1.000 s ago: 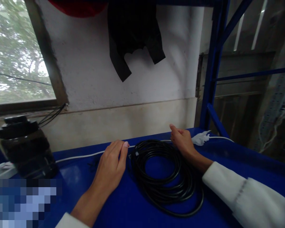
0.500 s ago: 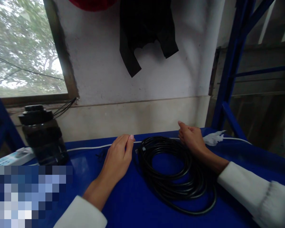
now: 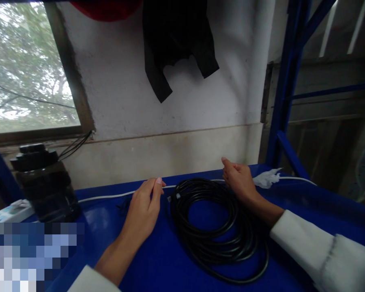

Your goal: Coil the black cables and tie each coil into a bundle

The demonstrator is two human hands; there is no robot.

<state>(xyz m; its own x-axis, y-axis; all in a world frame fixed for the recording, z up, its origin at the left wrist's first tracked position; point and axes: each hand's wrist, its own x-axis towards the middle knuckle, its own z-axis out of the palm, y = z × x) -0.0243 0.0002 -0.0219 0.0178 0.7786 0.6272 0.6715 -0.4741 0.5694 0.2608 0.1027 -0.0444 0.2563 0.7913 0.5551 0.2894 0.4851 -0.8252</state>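
In the head view, a coil of black cable [image 3: 211, 233] is lying on the blue table [image 3: 158, 263], with both hands working around its far part. The left hand [image 3: 143, 211] is resting left of it, visibly apart, fingers curling loosely and thumb lying along them near the white cord [image 3: 106, 197]. The right hand [image 3: 239, 181] is curling into a loose fist at the coil's far right edge, thumb pointing up and away, beside a white plastic scrap [image 3: 266, 178]. The palms are facing out of sight, so I cannot tell whether either is gripping anything.

The person seems to be handling or arranging the coil; taking hold of it would be calling for opening the fingers and bringing the left hand across the gap.

Compared with half a second ago, the coil, hands and dark bottle [image 3: 47, 186] are all appearing farther left, probably because the camera is turning; the hands are keeping much the same places around the coil.
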